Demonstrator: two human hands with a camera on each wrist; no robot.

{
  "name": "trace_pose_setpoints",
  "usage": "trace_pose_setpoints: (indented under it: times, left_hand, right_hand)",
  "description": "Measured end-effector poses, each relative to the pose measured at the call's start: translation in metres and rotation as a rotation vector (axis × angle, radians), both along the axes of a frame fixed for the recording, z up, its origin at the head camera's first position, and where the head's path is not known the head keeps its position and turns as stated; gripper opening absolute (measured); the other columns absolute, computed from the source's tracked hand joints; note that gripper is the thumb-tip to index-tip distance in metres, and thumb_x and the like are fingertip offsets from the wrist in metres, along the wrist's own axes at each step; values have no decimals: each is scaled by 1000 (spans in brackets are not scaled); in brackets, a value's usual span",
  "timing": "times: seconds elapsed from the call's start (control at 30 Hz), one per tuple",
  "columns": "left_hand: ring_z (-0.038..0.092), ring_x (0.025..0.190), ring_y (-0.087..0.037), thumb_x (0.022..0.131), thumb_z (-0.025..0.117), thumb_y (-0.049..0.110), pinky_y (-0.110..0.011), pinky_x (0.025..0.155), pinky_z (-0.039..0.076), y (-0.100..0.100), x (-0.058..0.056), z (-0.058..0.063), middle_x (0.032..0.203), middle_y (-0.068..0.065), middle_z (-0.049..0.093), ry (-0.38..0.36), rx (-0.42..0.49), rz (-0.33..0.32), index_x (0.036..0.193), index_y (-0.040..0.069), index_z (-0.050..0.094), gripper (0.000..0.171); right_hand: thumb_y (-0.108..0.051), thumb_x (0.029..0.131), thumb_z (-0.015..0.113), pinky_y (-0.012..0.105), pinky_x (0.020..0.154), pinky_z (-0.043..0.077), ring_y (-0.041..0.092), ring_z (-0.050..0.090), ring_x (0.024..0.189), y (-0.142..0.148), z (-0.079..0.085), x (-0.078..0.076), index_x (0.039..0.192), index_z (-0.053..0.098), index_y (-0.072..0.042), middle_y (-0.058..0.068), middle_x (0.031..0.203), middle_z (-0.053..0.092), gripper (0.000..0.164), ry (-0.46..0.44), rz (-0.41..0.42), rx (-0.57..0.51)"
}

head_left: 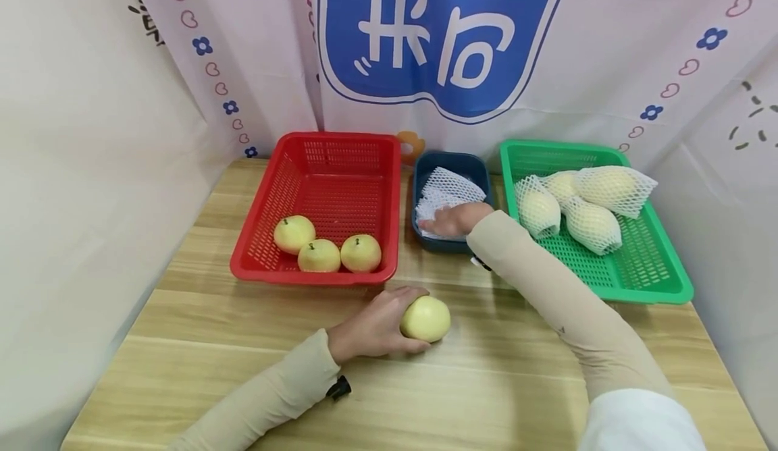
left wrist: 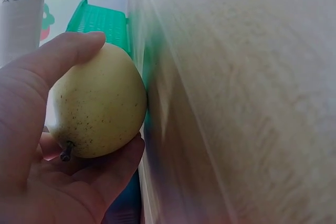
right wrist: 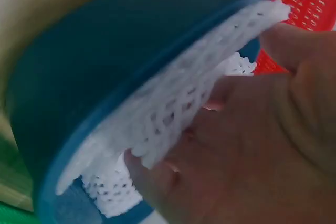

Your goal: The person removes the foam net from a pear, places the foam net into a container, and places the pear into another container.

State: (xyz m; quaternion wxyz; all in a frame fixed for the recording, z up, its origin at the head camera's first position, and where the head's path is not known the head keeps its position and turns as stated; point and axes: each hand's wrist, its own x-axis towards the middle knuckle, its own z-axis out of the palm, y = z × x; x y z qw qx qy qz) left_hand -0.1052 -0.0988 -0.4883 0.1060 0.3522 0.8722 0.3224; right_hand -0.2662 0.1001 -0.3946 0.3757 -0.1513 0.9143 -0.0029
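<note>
My left hand [head_left: 379, 323] grips a yellow-green pear [head_left: 427, 319] low over the table in front of the red basket. In the left wrist view the thumb lies on one side of the pear [left wrist: 100, 100] and the fingers on the other, its stem facing the wrist. My right hand [head_left: 456, 220] reaches over the small dark-blue bin [head_left: 452, 244], fingers extended. White foam net sleeves [head_left: 452, 184] lie in that bin. Seen from the right wrist, my fingertips touch a foam net sleeve [right wrist: 173, 95] along the bin's rim.
A red basket [head_left: 243, 262] at left holds three bare pears [head_left: 319, 256]. To the right, a green basket [head_left: 659, 297] holds several pears in foam nets [head_left: 592, 226]. All containers stand along the back of the wooden table [head_left: 474, 397], before a printed cloth [head_left: 261, 52].
</note>
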Motion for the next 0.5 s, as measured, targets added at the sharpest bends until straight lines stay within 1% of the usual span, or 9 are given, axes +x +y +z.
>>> trace_pose_setpoints:
  times: [0.07,0.17,0.23,0.27,0.37,0.43,0.5]
  left_hand:
    - [66,124,-20,82,91,39,-37,105,58,1,0,1,140,-10,66,-4,-7,-2,144,4,55,79]
    - [67,124,-20,83,91,40,-37,104,58,1,0,2,140,-10,66,2,-12,-3,144,4,55,79]
    - [67,124,-20,83,90,41,-37,105,58,1,0,3,140,-10,66,6,-17,-3,144,4,55,79]
    - [67,124,-20,83,90,41,-37,105,58,1,0,3,140,-11,66,7,-18,-3,143,4,55,79]
    - [67,124,-20,84,90,42,-37,105,57,1,0,4,140,-11,66,3,-23,-4,143,4,56,79]
    - [67,125,-20,83,90,42,-37,105,57,1,0,4,141,-11,66,2,-23,-4,143,4,56,79]
    - [66,125,-20,83,90,42,-37,106,57,2,1,5,141,-11,66,0,-23,-3,143,4,56,79]
  right_hand:
    - [-62,109,26,58,134,6,37,6,166,0,-3,1,169,17,-8,17,178,10,82,-49,-13,2]
    - [-60,109,27,57,134,1,35,2,167,0,-5,1,170,15,-9,17,178,7,80,-77,-11,3]
    - [-60,110,26,57,134,2,35,1,167,1,-4,0,170,14,-10,17,179,6,79,-66,-8,-13]
    - [-59,110,24,57,134,4,35,3,167,2,-3,-1,170,15,-10,16,178,8,78,-54,3,-22]
    - [-59,111,21,56,134,11,35,10,166,9,4,-4,169,23,-11,14,178,16,75,-12,1,-68]
    - [-58,112,20,55,133,16,36,16,165,14,12,-6,167,29,-10,14,176,24,73,19,-2,-98]
    - [-57,112,20,55,133,17,37,19,164,20,21,-5,165,34,-10,15,174,28,73,52,-10,-123]
